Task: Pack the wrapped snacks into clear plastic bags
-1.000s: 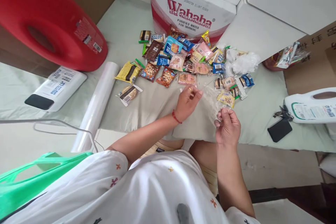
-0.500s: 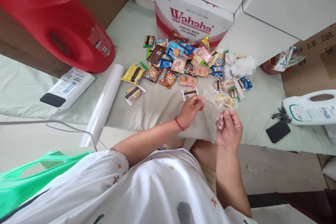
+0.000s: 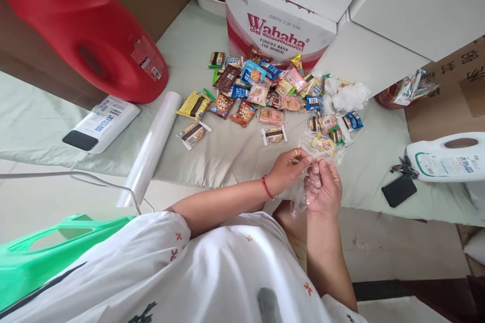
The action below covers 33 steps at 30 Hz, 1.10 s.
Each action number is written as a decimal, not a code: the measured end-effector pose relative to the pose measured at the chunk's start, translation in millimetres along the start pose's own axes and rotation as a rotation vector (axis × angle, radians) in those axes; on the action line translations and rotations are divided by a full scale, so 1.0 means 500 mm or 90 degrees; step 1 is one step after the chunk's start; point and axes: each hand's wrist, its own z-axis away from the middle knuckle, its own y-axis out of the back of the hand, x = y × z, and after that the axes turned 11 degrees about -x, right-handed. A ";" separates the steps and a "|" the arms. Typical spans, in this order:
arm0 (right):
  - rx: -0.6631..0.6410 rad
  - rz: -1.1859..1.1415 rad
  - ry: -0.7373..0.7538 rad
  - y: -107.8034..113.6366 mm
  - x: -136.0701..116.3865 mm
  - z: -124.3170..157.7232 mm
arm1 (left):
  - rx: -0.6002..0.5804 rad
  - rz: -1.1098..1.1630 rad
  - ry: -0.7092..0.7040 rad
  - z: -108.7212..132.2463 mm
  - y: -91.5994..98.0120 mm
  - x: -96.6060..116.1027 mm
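My left hand (image 3: 291, 167), with a red cord at its wrist, pinches a thin clear plastic bag (image 3: 299, 206) by its edge. Fingers curled, my right hand (image 3: 323, 186) grips the same bag, and the fingertips of both hands meet. Part of the film hangs below the hands, and more of it spreads above them by a yellow snack packet (image 3: 323, 144). Beyond the hands lies a spread of small wrapped snacks, among them a striped-wrapper biscuit (image 3: 274, 135), a pink packet (image 3: 271, 116) and a brown cookie packet (image 3: 243, 113).
A Wahaha carton (image 3: 280, 25) stands behind the snacks. On the left are a red jug (image 3: 125, 60), a white power bank (image 3: 102, 126) and a film roll (image 3: 151, 146). To the right lie a black flat case (image 3: 399, 191), keys (image 3: 403, 167) and a white bottle (image 3: 447, 159).
My left hand has moved right and slightly down to meet my right hand, which has shifted a little left. The plastic bag is now bunched between them.
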 end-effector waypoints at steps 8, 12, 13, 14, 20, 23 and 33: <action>0.092 0.053 0.044 0.056 -0.008 -0.013 | 0.181 0.165 0.067 0.015 0.063 -0.019; 0.093 0.139 0.014 0.108 -0.001 -0.014 | 0.250 0.003 0.061 0.065 0.132 -0.005; 0.087 0.160 -0.006 0.122 0.003 -0.017 | 0.256 -0.030 0.076 0.081 0.151 -0.004; 0.079 0.179 -0.027 0.138 0.008 -0.022 | 0.262 -0.059 0.097 0.096 0.169 -0.006; 0.029 0.299 -0.115 0.205 0.040 -0.088 | 0.282 -0.260 0.247 0.149 0.244 -0.027; 0.006 0.336 -0.131 0.213 0.041 -0.126 | 0.382 -0.493 0.147 0.154 0.251 -0.013; -0.095 0.431 -0.093 0.209 -0.005 -0.171 | -0.294 -0.742 -0.079 0.076 0.195 0.049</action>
